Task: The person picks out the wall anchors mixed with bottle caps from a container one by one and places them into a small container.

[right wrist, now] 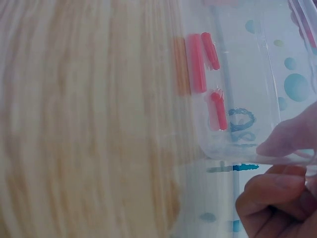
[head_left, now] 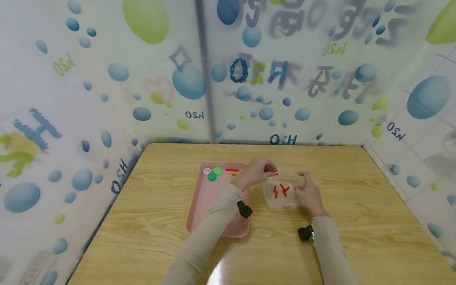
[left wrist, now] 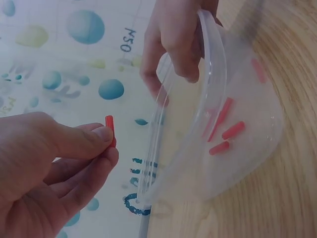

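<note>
My left hand [head_left: 255,173] pinches a short red stick [left wrist: 110,128] between thumb and fingertips, at the left far side of a clear plastic container [head_left: 269,202]. The stick stands apart from the container wall in the left wrist view. My right hand [head_left: 309,194] grips the container's right side, thumb on one face of the rim [right wrist: 277,159] and fingers on the other. Inside the container lie several red sticks [head_left: 284,190], some crossing each other. In the left wrist view the container looks tilted.
Left of the container sits a pink tray [head_left: 208,208] under my left forearm. Along its far end are a white cap [head_left: 207,171], two green caps [head_left: 212,176], red sticks [head_left: 232,170] and a yellow piece [head_left: 233,175]. A patterned wall [head_left: 171,130] borders the wooden table [head_left: 149,221].
</note>
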{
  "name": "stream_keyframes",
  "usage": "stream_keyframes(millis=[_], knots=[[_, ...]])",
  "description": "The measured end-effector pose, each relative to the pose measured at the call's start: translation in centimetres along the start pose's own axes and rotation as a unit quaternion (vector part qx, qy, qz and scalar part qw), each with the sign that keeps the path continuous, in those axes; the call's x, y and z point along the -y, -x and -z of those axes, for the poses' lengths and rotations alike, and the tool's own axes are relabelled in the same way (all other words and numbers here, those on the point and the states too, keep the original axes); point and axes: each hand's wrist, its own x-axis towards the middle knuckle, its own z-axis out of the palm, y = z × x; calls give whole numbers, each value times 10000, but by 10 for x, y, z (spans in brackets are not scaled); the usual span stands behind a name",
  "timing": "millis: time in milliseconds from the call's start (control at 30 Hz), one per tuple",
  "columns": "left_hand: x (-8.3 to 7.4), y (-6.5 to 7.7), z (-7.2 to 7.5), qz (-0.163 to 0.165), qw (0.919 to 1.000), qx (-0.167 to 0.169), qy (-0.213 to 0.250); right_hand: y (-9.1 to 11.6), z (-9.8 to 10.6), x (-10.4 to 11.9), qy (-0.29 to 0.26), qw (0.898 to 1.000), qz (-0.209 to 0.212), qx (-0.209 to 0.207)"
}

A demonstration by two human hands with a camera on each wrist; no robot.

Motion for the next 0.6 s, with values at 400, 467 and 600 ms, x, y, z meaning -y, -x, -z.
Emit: stream_keyframes(millis=[400, 467, 600], knots=[[-4, -3, -5, 3, 10000, -35, 59, -1, -1, 1, 19, 10000, 28, -51], [-2, -1, -2, 20, 10000, -62, 47, -1, -1, 1, -2, 10000, 16, -51], [6, 2, 2, 10, 9999, -142, 92, -1, -1, -1, -64, 10000, 16, -24]])
